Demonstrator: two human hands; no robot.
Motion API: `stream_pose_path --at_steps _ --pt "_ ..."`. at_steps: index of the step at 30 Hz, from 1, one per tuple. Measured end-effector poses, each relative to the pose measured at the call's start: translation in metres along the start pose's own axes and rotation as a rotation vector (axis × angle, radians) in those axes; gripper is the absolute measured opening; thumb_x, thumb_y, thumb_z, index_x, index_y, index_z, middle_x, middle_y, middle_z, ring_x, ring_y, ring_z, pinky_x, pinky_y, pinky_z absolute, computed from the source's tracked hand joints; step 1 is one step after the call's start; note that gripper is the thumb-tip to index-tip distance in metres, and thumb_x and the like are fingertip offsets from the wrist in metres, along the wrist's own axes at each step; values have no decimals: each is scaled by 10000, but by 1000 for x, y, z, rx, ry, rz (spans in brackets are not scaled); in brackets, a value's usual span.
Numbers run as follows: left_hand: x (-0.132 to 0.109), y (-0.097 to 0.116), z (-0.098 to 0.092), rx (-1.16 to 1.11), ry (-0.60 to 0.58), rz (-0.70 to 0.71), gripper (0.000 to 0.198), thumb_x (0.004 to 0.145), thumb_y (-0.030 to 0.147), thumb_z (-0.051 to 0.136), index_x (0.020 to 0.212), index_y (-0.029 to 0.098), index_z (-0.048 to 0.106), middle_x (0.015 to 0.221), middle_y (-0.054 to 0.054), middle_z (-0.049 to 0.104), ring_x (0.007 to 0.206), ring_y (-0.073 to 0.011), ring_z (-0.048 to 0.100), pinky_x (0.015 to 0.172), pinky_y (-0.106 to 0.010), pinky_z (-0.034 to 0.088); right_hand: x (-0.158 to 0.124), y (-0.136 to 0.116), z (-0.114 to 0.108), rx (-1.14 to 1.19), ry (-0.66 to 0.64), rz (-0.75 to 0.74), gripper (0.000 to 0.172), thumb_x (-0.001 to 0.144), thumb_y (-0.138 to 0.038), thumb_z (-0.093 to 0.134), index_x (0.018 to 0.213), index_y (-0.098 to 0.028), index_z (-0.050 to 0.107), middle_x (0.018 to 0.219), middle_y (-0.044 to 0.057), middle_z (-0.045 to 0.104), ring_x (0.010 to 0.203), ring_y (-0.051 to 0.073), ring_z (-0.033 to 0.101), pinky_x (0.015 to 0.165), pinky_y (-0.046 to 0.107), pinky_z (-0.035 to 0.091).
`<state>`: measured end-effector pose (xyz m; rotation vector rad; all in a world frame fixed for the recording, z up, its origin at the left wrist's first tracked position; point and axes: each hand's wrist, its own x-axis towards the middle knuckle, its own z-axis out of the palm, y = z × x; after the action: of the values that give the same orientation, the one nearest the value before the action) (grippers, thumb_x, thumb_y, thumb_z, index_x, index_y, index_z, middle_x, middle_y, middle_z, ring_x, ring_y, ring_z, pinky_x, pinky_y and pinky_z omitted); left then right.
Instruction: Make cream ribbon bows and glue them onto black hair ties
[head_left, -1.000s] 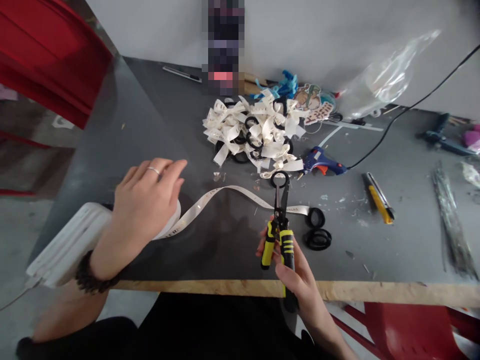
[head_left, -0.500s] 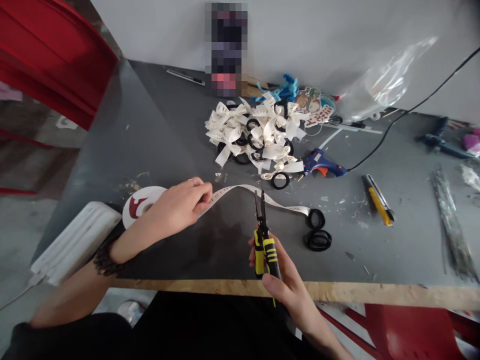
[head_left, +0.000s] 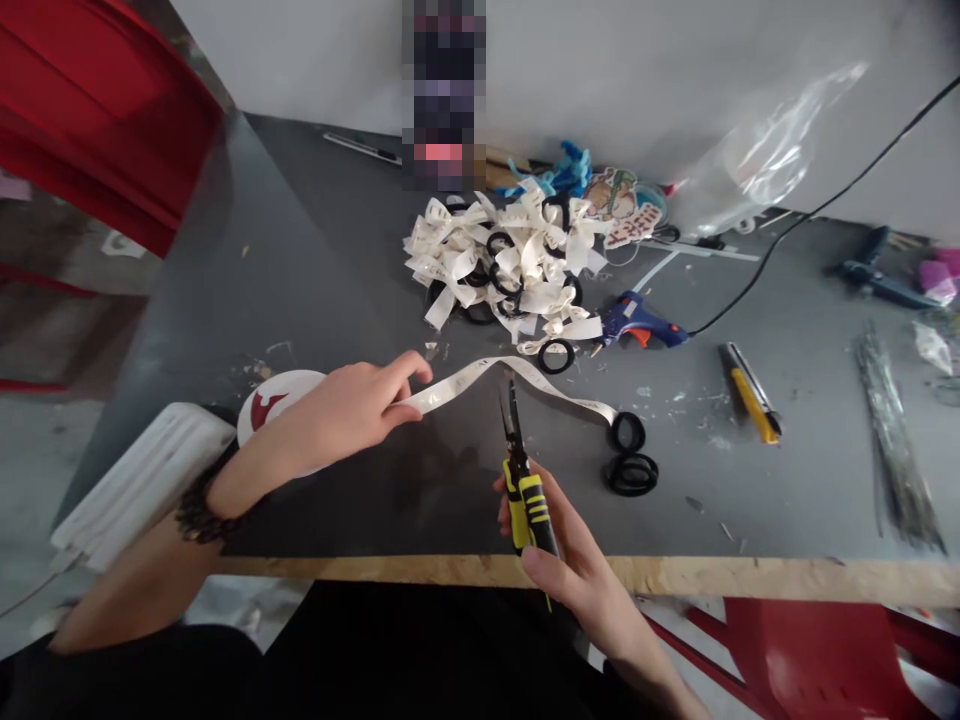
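Note:
My left hand (head_left: 367, 400) pinches a white printed ribbon (head_left: 450, 384) between thumb and fingers, in front of a white ribbon spool (head_left: 281, 392) that my forearm partly covers. The ribbon arches to the right across the table, its far end by black hair ties (head_left: 631, 473). In my right hand (head_left: 566, 560) are long-nosed pliers (head_left: 525, 490) with yellow and black handles. Their slim jaws point away from me, slightly apart, just below the ribbon's arch; whether they touch it I cannot tell. Beyond lies a heap of white ribbon bows (head_left: 517, 260) with black hair ties among them.
A blue glue gun (head_left: 641, 320) with a black cord lies right of the heap. Farther right are a yellow utility knife (head_left: 752, 393) and a bundle of thin strips (head_left: 896, 440). A white power strip (head_left: 142, 480) sits at the left edge. A clear plastic bag (head_left: 765, 160) leans at the back.
My left hand's index finger has lifted and spread from the curled fingers, with the ribbon still pinched. The pliers have tilted slightly left. The whole view has shifted a little.

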<state>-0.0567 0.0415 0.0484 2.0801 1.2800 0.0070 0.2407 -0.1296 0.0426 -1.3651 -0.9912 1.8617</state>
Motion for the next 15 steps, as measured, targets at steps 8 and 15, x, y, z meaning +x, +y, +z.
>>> stream_pose_path --at_steps 8,15 --pt "13 -25 -9 -316 -60 182 282 944 466 761 1134 279 855 907 -12 843 780 -161 762 731 -230 543 -2 -6 10 -37 -101 52 848 973 -527 703 1703 -352 310 1585 119 501 1256 304 585 1172 565 439" --pt "13 -32 -21 -352 -243 119 516 887 364 804 1399 366 737 990 17 836 802 -147 719 707 -221 521 5 -6 22 -55 -220 26 822 982 -494 677 1701 -308 325 1480 126 584 1165 275 613 1096 523 504"
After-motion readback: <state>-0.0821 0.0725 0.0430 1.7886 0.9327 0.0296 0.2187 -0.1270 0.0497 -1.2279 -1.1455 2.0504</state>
